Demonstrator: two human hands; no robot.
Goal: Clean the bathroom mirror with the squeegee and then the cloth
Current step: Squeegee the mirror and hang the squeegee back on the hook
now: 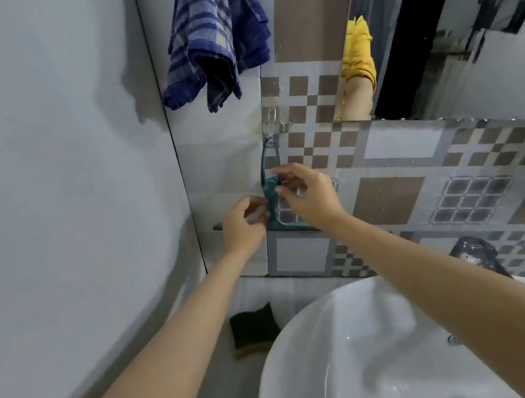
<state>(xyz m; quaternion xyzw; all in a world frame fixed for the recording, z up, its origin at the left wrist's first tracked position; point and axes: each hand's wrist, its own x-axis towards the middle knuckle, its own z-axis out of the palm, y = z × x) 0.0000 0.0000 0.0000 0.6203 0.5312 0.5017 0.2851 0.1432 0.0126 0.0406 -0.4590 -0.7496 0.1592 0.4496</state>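
A teal squeegee [271, 194] hangs by its loop handle from a clear wall hook [271, 124], blade end down. My left hand [243, 226] pinches its left side near the blade. My right hand [310, 194] holds its handle from the right, fingers curled at the frame. A blue plaid cloth [212, 33] hangs on the wall above, to the left of the mirror [468, 25]. The mirror fills the upper right and reflects a yellow sleeve and an arm.
A white round basin [350, 358] sits below my arms, with a dark tap [475, 253] behind my right forearm. A dark sponge [253, 329] lies on the counter left of the basin. A plain grey wall stands close on the left; patterned tiles cover the back wall.
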